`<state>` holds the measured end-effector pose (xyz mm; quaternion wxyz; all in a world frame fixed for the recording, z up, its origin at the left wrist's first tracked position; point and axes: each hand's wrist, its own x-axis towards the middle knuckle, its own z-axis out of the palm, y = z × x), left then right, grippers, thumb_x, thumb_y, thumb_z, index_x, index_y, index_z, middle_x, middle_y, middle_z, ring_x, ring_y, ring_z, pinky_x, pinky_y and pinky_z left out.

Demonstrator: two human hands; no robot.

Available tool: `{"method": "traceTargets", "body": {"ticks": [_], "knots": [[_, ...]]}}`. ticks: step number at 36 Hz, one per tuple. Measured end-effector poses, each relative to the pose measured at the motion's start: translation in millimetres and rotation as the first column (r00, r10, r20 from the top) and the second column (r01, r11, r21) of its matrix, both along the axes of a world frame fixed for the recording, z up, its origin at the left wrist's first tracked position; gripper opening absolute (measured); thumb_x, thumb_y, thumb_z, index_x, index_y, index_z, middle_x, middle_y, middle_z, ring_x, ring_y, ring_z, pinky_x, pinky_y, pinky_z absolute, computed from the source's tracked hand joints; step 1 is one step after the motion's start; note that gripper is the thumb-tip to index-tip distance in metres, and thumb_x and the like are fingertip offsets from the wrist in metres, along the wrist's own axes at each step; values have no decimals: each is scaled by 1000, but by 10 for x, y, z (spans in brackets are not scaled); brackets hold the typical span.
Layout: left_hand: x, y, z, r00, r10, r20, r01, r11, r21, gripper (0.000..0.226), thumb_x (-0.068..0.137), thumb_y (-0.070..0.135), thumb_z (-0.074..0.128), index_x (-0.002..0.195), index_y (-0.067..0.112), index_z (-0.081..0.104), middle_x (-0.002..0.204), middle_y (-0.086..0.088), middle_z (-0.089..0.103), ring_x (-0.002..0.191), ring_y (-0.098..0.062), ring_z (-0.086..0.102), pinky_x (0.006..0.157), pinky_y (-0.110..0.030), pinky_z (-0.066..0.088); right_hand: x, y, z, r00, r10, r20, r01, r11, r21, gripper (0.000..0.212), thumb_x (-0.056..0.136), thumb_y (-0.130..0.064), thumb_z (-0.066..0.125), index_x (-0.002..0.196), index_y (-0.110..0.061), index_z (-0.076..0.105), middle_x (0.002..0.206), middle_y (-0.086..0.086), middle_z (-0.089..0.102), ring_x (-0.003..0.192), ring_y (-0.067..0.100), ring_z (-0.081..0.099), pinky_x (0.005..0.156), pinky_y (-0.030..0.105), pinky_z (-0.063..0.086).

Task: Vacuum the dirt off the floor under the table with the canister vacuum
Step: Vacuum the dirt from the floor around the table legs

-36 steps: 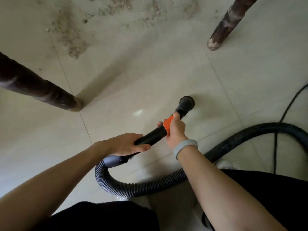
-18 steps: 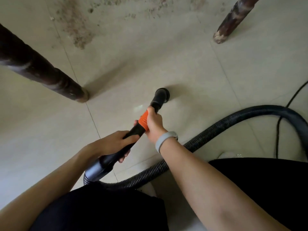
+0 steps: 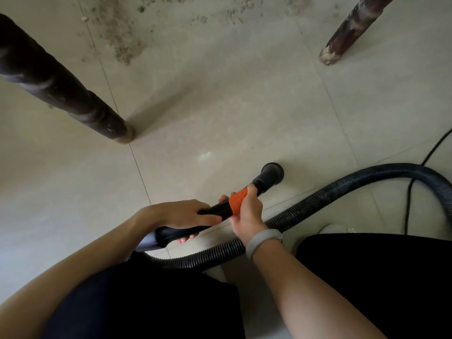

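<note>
Brown dirt [image 3: 122,42] lies scattered on the pale tile floor at the top of the head view, between two dark table legs. My left hand [image 3: 181,214] grips the black vacuum handle tube [image 3: 215,211]. My right hand [image 3: 247,214] holds the tube at its orange collar [image 3: 237,201]. The round black nozzle [image 3: 271,173] points at the floor, well short of the dirt. The ribbed black hose [image 3: 342,189] loops from the handle under my arms and off to the right. The canister is not in view.
A dark table leg [image 3: 73,99] slants in from the left and ends at the floor at centre left. Another worn leg [image 3: 347,30] stands at top right. A thin black cord [image 3: 413,192] runs along the right side. My dark-clothed knees fill the bottom.
The nozzle swung left and forward, then came back to the right and nearer to me. Both hands kept their hold on the tube.
</note>
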<state>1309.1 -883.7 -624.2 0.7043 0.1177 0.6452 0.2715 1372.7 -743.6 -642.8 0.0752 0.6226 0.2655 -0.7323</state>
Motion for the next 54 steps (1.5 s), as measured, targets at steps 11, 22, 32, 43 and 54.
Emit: {"method": "traceTargets", "body": {"ticks": [11,22,32,43,54], "knots": [[19,-460,-81,943,198,-268,-225,971,-74,33,94,47,48,83,16,55,58,0,58,51,-16,54,59,-26,48,-278,-399,-108,984,178,-34,-179,984,-27,42,98,-36,47,129,-9,38,103,14,54,71,24,67,75,35,57],[74,-510,-43,887,330,-322,-363,931,-45,35,93,44,50,81,12,51,53,-3,56,44,-17,50,52,-27,45,-436,-473,-99,965,240,-103,-245,969,-34,37,97,-38,48,120,-9,44,92,11,55,68,24,66,82,39,57],[-37,-429,133,946,-33,-323,-7,993,-121,38,86,55,54,79,18,58,53,1,58,45,-15,53,64,-28,50,-15,-476,4,987,-156,-33,149,977,-153,27,100,-30,44,84,-9,46,73,8,41,76,27,49,82,41,56],[-122,-785,113,910,111,-399,-198,963,-182,42,87,51,56,77,11,61,51,-1,57,46,-16,54,61,-29,49,-286,-805,-44,994,-8,-110,-11,986,-169,18,99,-30,45,99,-12,45,77,7,45,43,13,59,91,44,54],[51,-996,60,858,271,-435,-378,908,-179,39,84,53,56,71,16,57,52,-1,58,45,-16,53,61,-32,47,-395,-899,-124,954,242,-175,-271,948,-167,31,97,-38,46,109,-10,43,82,9,51,64,23,64,78,37,57]]}}
